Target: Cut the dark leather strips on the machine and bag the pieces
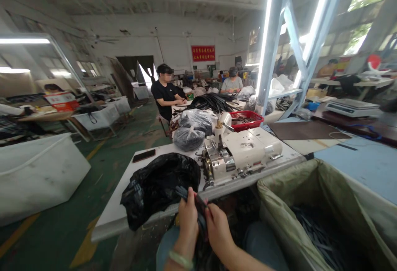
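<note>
A bundle of dark strips (201,218) is gripped between my two hands, just in front of the table edge. My left hand (187,213) wraps round it with the thumb pointing up. The fingers of my right hand (218,226) pinch the strips from the other side, and something small and pink shows between the hands. Close beyond my left hand lies an open black plastic bag (161,180). A cream sewing-type machine (245,151) with bare metal parts stands on the white table (108,209) just past my hands.
To my right stands a cloth-lined bin (288,176) with dark strips inside. Tied clear bags (190,132), a phone (144,155) and a red basket (246,120) are on the tables ahead. Two people work farther back. A white tub (40,172) stands at left, a lit blue frame (269,43) at right.
</note>
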Action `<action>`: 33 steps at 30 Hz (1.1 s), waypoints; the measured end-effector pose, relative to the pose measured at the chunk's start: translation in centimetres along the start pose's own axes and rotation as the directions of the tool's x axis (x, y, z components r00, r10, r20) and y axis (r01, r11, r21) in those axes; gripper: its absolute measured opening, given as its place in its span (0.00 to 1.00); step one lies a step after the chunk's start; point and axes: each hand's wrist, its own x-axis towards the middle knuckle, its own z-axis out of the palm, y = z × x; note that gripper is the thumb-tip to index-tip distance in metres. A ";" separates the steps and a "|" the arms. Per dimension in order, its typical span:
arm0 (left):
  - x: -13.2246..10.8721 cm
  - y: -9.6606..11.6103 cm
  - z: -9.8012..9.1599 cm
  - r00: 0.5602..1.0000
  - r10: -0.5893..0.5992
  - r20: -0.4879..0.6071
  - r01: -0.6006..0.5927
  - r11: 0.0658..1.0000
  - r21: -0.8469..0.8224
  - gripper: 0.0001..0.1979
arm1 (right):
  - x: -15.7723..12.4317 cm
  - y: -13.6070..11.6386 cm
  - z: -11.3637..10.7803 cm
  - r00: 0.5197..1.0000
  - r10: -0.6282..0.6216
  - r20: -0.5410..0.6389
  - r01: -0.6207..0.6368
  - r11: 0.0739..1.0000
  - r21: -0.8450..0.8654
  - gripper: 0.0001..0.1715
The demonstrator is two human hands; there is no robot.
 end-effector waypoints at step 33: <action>-2.7 3.9 -1.2 0.872 -0.166 0.460 0.066 0.972 0.225 0.18 | 1.8 -3.3 -7.9 0.851 0.396 0.344 -0.494 0.826 0.271 0.16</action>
